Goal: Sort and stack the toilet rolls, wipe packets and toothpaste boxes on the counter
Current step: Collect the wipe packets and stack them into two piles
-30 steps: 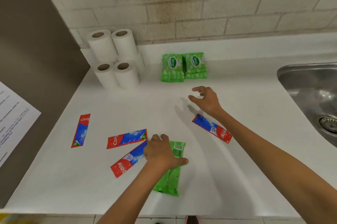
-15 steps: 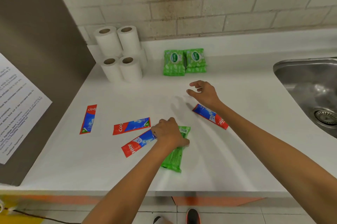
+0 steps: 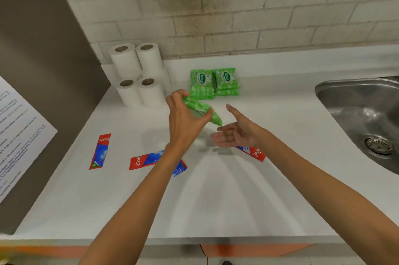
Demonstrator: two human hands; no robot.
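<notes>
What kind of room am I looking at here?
Most likely a kitchen or utility area: a white counter with a steel sink set into it, backed by a tiled wall. The toilet rolls stacked in the corner could also suit a washroom.

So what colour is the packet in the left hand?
The wipe packet is green with pale leaf marks; head view.

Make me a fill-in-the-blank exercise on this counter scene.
1. The left hand grips a ___ wipe packet.
2. The right hand is open and holds ___.
3. ___ toothpaste boxes lie on the counter.
4. The toilet rolls stand to the ___ of the stacked packets.
Answers: green; nothing; four; left.
</notes>
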